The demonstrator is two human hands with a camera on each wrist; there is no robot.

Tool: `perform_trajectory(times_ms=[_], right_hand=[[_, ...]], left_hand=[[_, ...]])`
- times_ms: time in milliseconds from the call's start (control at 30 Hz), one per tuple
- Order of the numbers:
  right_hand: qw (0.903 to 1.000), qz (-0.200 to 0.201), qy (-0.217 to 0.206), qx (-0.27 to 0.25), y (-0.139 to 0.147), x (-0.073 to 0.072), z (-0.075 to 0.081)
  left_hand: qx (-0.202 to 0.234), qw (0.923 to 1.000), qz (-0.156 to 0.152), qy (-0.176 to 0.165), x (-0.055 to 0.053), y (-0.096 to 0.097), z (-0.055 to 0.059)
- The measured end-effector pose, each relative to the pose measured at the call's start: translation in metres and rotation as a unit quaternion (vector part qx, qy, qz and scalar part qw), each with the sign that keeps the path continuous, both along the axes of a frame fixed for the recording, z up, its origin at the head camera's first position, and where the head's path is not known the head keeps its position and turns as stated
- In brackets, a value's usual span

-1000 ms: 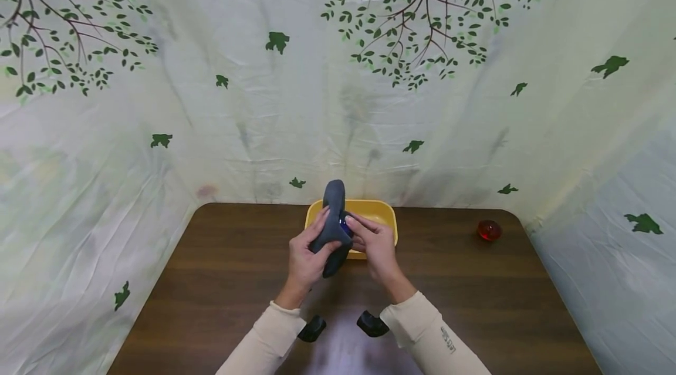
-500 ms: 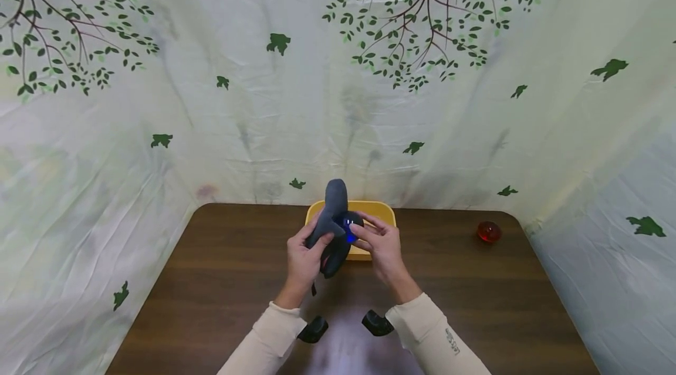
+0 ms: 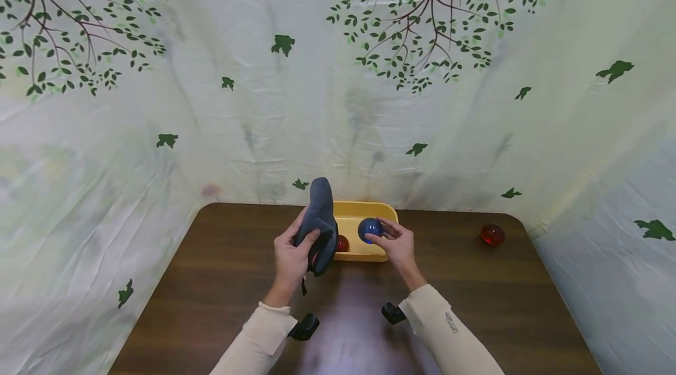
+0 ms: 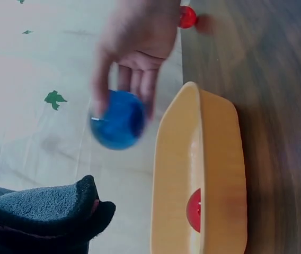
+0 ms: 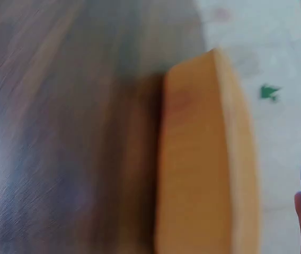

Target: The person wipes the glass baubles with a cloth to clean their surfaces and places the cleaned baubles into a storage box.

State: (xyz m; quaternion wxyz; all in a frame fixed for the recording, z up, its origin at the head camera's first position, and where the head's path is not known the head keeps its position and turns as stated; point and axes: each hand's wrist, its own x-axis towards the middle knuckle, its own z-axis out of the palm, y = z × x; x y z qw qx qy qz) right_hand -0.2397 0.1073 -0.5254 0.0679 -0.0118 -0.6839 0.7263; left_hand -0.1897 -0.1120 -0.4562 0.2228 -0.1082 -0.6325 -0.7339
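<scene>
My right hand (image 3: 399,246) holds a glossy see-through blue ball (image 3: 370,230) between thumb and fingers, above the yellow tray (image 3: 364,257). The same blue ball (image 4: 117,120) shows in the left wrist view, clear of the tray's rim. On the left, my left hand (image 3: 291,253) grips a soft grey-blue fabric item (image 3: 319,210) with dark edging and a reddish inside, held upright over the tray's left end. Its exact kind is unclear. A red ball (image 3: 342,243) sits inside the tray, partly hidden by the fabric in the head view.
Another red ball (image 3: 493,235) rests on the brown wooden table (image 3: 449,281) near its far right corner. Behind the table hangs a pale curtain (image 3: 338,99) with printed leaves and branches. Black wrist cameras are strapped below both hands.
The blue ball has come out from against the fabric item and moved right in my right hand. My left hand has shifted left with the fabric, and the red ball in the tray now shows.
</scene>
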Motion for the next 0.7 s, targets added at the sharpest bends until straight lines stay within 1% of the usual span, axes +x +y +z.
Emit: perform_trajectory(times_ms=[67, 167, 300, 400, 533, 600, 700], right_hand=[[0.9996, 0.003, -0.005, 0.028, 0.001, -0.003, -0.01], [0.9983, 0.004, -0.013, 0.056, 0.001, -0.008, -0.022], [0.9952, -0.006, -0.01, 0.097, 0.0, -0.012, -0.034], [0.9887, -0.016, 0.001, 0.149, -0.002, -0.014, -0.04], [0.9743, -0.016, 0.01, 0.225, -0.005, -0.016, -0.047], [0.9694, -0.014, 0.0, 0.245, -0.006, -0.016, -0.048], [0.9651, -0.012, -0.025, 0.26, -0.009, -0.015, -0.048]], left_hand=[[0.005, 1.0, 0.001, -0.003, 0.0, 0.0, 0.0], [0.009, 0.9999, 0.002, -0.006, 0.001, -0.001, 0.0], [0.006, 0.9999, 0.005, -0.008, 0.001, -0.003, 0.0], [0.005, 1.0, 0.002, -0.006, 0.0, -0.004, 0.0], [0.01, 0.9999, 0.001, -0.005, 0.0, -0.005, -0.001], [0.009, 0.9999, 0.004, -0.005, 0.0, -0.006, -0.001], [0.004, 0.9999, 0.01, -0.01, 0.0, -0.006, -0.001]])
